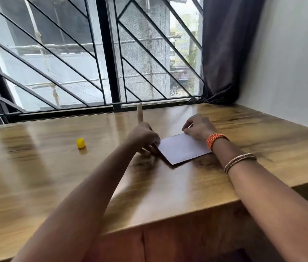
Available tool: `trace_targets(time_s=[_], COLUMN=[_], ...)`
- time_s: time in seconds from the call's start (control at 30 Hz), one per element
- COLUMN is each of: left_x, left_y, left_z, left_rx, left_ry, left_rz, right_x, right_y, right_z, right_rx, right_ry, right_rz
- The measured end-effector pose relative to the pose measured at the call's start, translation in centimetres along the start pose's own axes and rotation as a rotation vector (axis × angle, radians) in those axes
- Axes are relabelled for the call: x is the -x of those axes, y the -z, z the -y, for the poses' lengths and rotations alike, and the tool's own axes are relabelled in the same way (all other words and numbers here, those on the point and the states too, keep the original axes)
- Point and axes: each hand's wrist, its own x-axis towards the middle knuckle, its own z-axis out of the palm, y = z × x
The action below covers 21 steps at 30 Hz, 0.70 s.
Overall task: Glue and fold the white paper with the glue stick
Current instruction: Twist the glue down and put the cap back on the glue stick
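The white paper (182,148) lies folded flat on the wooden table (168,186), turned like a diamond. My left hand (142,138) sits at the paper's left corner and grips the pale glue stick (139,112), which points straight up out of the fist. My right hand (198,127) is at the paper's far corner, knuckles up, its curled fingertips pinching the edge there. The glue stick's yellow cap (80,143) stands alone on the table, well left of the paper.
A barred window (111,63) runs along the table's far edge. A dark curtain (225,53) hangs at the back right beside a white wall (291,63). The table's near edge falls away at the lower right.
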Motion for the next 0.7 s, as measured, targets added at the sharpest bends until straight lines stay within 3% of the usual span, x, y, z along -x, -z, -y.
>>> trace_targets(time_s=[0.2, 0.4, 0.47, 0.57, 0.63, 0.7], left_x=[-0.7, -0.6, -0.6, -0.8, -1.4, -2.3], left_y=[-0.2, -0.1, 0.7, 2.6, 3.7, 4.2], left_z=[1.1, 1.5, 1.5, 1.5, 0.9, 0.4], left_rx=[-0.014, -0.386, -0.369, -0.221, -0.174, -0.233], left_ry=[0.004, -0.006, 0.023, 0.016, -0.084, -0.152], left_rz=[-0.041, -0.095, -0.072, -0.061, -0.161, -0.311], right_x=[-0.4, -0.1, 0.1, 0.4, 0.2, -0.2], right_y=[0.1, -0.2, 0.0, 0.1, -0.2, -1.0], right_z=[-0.8, -0.3, 0.4, 3.1, 5.5, 7.7], right_rx=[-0.004, 0.094, 0.166, 0.179, 0.13, 0.067], right_ry=[-0.108, -0.134, -0.141, 0.043, 0.215, 0.3], right_rz=[-0.055, -0.057, -0.079, -0.269, -0.409, -0.446])
